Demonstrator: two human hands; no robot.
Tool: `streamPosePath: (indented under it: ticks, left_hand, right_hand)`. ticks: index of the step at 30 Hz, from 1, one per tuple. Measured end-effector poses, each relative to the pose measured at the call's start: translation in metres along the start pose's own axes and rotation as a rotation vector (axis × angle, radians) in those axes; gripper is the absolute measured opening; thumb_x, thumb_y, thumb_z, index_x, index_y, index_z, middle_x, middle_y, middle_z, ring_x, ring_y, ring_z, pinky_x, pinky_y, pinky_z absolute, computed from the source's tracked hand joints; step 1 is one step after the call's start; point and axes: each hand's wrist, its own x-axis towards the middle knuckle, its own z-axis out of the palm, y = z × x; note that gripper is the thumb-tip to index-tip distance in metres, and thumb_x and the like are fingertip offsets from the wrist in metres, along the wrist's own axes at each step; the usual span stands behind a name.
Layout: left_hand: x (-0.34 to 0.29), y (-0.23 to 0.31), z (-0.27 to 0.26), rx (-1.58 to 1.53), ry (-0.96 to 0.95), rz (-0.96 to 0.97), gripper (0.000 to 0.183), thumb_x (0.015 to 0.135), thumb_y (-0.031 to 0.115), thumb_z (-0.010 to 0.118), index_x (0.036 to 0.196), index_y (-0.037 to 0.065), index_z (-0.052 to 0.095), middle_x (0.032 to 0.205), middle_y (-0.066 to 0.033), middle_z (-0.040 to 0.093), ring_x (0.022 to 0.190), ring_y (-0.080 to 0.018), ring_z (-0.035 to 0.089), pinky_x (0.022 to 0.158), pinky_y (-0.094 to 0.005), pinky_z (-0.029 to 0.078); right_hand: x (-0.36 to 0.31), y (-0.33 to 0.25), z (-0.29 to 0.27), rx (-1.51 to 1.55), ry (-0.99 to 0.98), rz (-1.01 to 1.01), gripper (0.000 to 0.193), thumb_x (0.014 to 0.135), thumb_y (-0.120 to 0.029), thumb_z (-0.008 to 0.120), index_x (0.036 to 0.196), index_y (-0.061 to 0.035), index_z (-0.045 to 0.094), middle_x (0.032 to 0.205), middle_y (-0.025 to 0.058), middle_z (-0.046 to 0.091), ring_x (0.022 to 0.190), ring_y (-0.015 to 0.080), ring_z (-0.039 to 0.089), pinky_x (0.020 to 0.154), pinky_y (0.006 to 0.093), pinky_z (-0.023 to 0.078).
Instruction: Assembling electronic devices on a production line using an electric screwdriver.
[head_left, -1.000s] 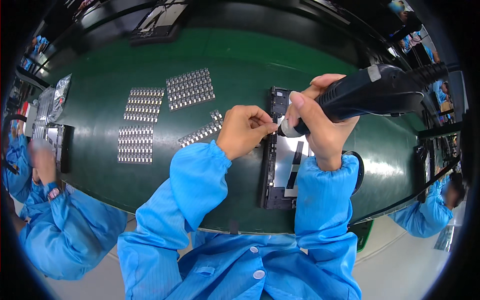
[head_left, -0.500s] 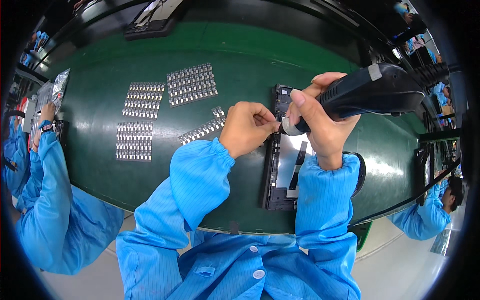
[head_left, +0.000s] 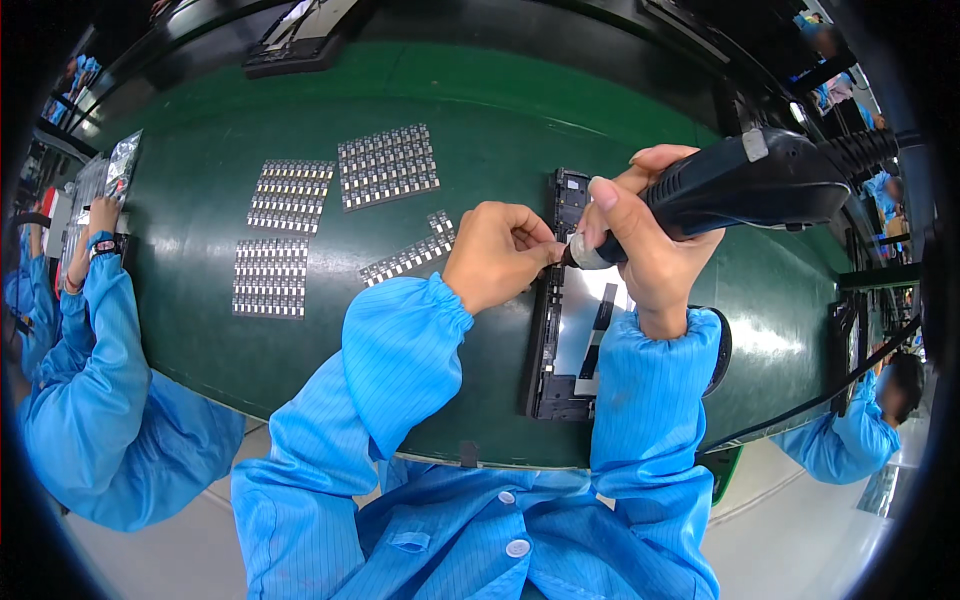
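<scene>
My right hand (head_left: 650, 235) is wrapped round a black corded electric screwdriver (head_left: 745, 185), with pale tape round its nose. The tool's tip points at the left long edge of a black device housing (head_left: 548, 340), which has a silvery plate inside. Right by that tip, the thumb and forefinger of my left hand (head_left: 500, 255) are pinched together; whatever they hold is hidden. Beside my left wrist lies a partly used strip of small boards (head_left: 405, 262). Three fuller panels of the same kind are farther left: an upper one (head_left: 388, 166), a middle one (head_left: 290, 196) and a lower one (head_left: 270, 278).
A green mat (head_left: 480, 130) covers the bench. Another black device (head_left: 300, 40) lies at the far edge. To the left a co-worker's blue sleeve (head_left: 85, 370) reaches onto the bench near plastic bags (head_left: 122, 165). A round black object (head_left: 716, 350) is partly behind my right sleeve.
My hands and the screwdriver stay at nearly the same spot on the housing's edge. The co-worker's arm at the left has shifted slightly.
</scene>
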Motion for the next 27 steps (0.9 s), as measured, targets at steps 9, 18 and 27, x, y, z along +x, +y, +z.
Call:
streamPosePath:
  ticks: [9, 18, 27]
  left_hand:
    - [-0.0007, 0.0007, -0.0003, -0.006, -0.002, 0.005, 0.012, 0.073, 0.006, 0.073, 0.075, -0.003, 0.067, 0.066, -0.0087, 0.066, 0.058, -0.011, 0.061, 0.055, -0.0254, 0.05]
    - [0.0003, -0.0028, -0.0003, -0.001, -0.004, 0.022, 0.01, 0.072, 0.005, 0.072, 0.074, -0.003, 0.067, 0.067, -0.0085, 0.066, 0.059, -0.0112, 0.061, 0.055, -0.0253, 0.05]
    - [0.0001, -0.0039, -0.0021, -0.008, 0.006, 0.046, 0.009, 0.073, 0.004, 0.071, 0.074, -0.003, 0.066, 0.067, -0.0093, 0.066, 0.06, -0.0123, 0.062, 0.056, -0.0258, 0.051]
  right_hand:
    - [-0.0008, 0.002, 0.0007, 0.017, -0.001, -0.006, 0.026, 0.073, 0.01, 0.067, 0.094, 0.0045, 0.052, 0.061, 0.0093, 0.06, 0.05, 0.0131, 0.058, 0.048, 0.0245, 0.047]
    - [-0.0063, 0.0012, 0.0039, -0.05, -0.024, 0.048, 0.026, 0.071, 0.01, 0.07, 0.092, 0.0045, 0.055, 0.067, 0.0083, 0.062, 0.057, 0.0116, 0.059, 0.053, 0.0232, 0.048]
    - [-0.0052, 0.0042, 0.0069, -0.042, -0.065, 0.032, 0.029, 0.071, 0.008, 0.071, 0.095, 0.0031, 0.055, 0.07, 0.0067, 0.061, 0.06, 0.01, 0.058, 0.055, 0.0218, 0.047]
